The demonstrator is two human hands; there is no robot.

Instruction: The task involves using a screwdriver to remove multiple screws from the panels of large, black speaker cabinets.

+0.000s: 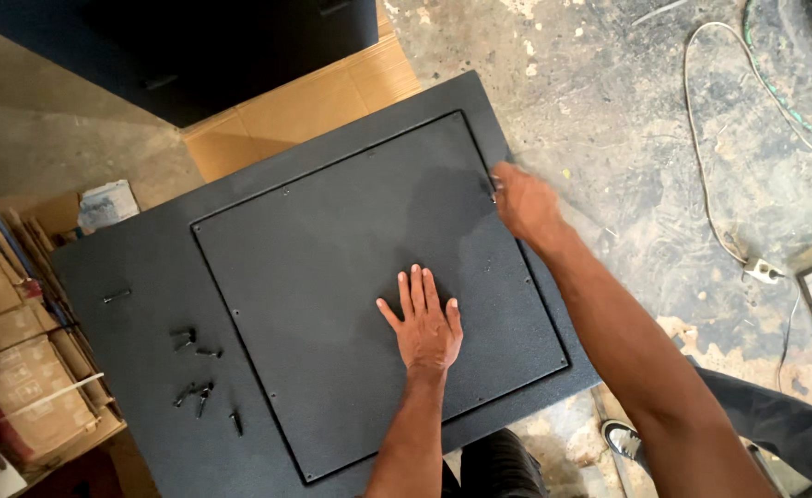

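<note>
Item 1, far left: cardboard boxes stacked on the floor beside the work.

Item 2: loose black screws, scattered on the left margin of the large black panel, near its lower-left corner; one more lies apart toward the left edge.

Item 3: inset square plate, seated in the panel's recess, small screw holes along its border.

Item 4: my left hand, fingers spread wide and flat, holding nothing, pressing the plate's lower middle.

Item 5: my right hand, fingers drawn narrow at the plate's right edge near its upper corner; whether it pinches a screw I cannot tell.

Step, as I judge it: fastening work at that edge hole. The next move calls for steady downward pressure and fine fingertip alignment.

Item 6, far right: white cable on the concrete floor.
</note>
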